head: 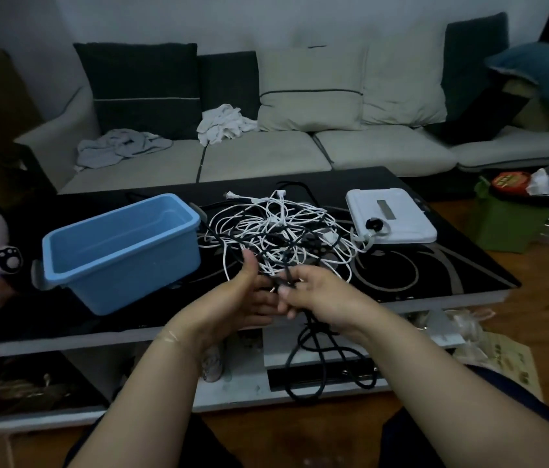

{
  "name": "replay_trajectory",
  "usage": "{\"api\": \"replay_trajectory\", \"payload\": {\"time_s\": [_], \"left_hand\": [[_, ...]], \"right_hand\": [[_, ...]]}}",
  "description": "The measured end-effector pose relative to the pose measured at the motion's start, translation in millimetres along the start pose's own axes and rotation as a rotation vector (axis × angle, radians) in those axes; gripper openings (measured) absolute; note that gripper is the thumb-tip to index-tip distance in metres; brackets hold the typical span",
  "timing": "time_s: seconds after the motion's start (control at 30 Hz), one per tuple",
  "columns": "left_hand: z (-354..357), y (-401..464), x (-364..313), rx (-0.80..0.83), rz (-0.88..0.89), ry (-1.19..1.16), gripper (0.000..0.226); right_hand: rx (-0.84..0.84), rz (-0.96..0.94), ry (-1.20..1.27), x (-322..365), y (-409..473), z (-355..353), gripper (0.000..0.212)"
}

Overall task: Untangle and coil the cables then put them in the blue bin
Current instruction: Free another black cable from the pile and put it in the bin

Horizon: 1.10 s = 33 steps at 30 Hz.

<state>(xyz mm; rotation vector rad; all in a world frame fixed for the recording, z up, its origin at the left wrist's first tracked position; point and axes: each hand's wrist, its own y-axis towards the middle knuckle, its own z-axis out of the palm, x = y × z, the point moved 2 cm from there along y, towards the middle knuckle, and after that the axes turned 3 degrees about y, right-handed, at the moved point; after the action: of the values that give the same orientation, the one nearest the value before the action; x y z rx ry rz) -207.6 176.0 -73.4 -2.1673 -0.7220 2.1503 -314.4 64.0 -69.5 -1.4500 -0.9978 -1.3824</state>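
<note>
I see both hands meeting just past the near edge of the desk [435, 265], about mid-width. My left hand [249, 295] has its thumb up and its fingers curled under a black cable [307, 359]; my right hand [313, 292] pinches the same cable from the other side, fingers bent round it. The two hands touch. Below them the black cable hangs off the near edge in loose loops, down in front of the lower shelf.

The tangle of white and black cables [280, 231] lies mid-desk, from the centre toward the far edge — its near strands run straight up to my hands. A white plug sticks out at its far side.

The blue bin [121, 251] sits on the left part of the desk, upright, open top, turned at an angle, one corner close to the near edge. Its right wall is just beside the tangle, with a few strands touching or nearly so.

A white flat device [391, 214] lies toward the far right corner, with a cord of its own trailing off its near left corner. Bare dark desk shows near right — between the tangle and the right edge. A sofa [266, 153] stands behind the far edge.
</note>
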Motion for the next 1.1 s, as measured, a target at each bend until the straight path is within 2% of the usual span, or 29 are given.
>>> {"api": "replay_trajectory", "payload": {"time_s": [0.07,0.13,0.2,0.3,0.47,0.53,0.6,0.7,0.77,0.8,0.87,0.9,0.97,1.0,1.07,1.1], "left_hand": [[0.3,1.5,-0.5,-0.044,0.069,-0.066,0.075],[1.1,0.9,-2.2,-0.134,0.1,-0.238,0.047],[1.1,2.6,-4.9,-0.157,0.119,-0.419,0.029],[0.3,3.2,-9.9,-0.177,0.13,-0.598,0.024],[-3.0,4.2,-7.8,-0.321,0.065,-0.562,0.021],[-4.1,3.1,-7.8,-0.316,0.098,-0.537,0.025],[-4.6,0.2,-9.7,-0.261,0.146,-0.517,0.028],[-1.4,-6.1,-10.5,-0.134,0.182,-0.333,0.024],[4.1,-10.2,-7.6,-0.053,0.171,-0.161,0.024],[6.8,-10.5,-5.4,-0.018,0.156,-0.084,0.025],[12.9,-10.8,-1.3,0.01,0.115,0.133,0.026],[14.0,-10.6,0.7,-0.015,0.1,0.321,0.026],[11.5,-8.2,3.6,-0.146,0.087,0.761,0.032],[10.6,-6.4,4.8,-0.201,0.085,0.883,0.034],[9.5,-3.5,6.7,-0.245,0.088,0.839,0.023],[10.5,-4.2,5.5,-0.254,0.101,0.746,0.013]], "right_hand": [[0.09,0.006,-0.121,-5.5,-5.1,8.3,0.012],[0.097,0.009,-0.228,-7.7,-5.4,11.5,0.011],[0.101,-0.014,-0.329,-8.2,-3.6,9.6,0.012],[0.165,0.0,-0.536,-9.8,-2.8,3.8,0.015],[0.411,0.203,-0.516,-17.8,-9.1,6.0,0.012],[0.392,0.25,-0.415,-19.0,-8.2,7.2,0.009],[0.232,0.308,-0.199,-15.8,-1.5,1.7,0.04],[0.065,0.302,0.42,-5.1,10.2,-11.4,0.07],[0.025,0.252,0.676,1.5,12.4,-16.7,0.073],[0.01,0.22,0.688,2.8,13.2,-17.5,0.067],[-0.055,0.165,0.517,0.0,15.1,-17.0,0.04],[-0.116,0.149,0.375,-2.9,16.0,-15.9,0.028],[-0.225,0.104,0.004,-6.8,16.0,-12.6,0.023],[-0.29,0.054,-0.261,-8.4,16.2,-14.3,0.027],[-0.416,-0.096,-0.725,-6.6,16.1,-16.5,0.038],[-0.439,-0.153,-0.758,-3.8,15.4,-16.1,0.04]]}}
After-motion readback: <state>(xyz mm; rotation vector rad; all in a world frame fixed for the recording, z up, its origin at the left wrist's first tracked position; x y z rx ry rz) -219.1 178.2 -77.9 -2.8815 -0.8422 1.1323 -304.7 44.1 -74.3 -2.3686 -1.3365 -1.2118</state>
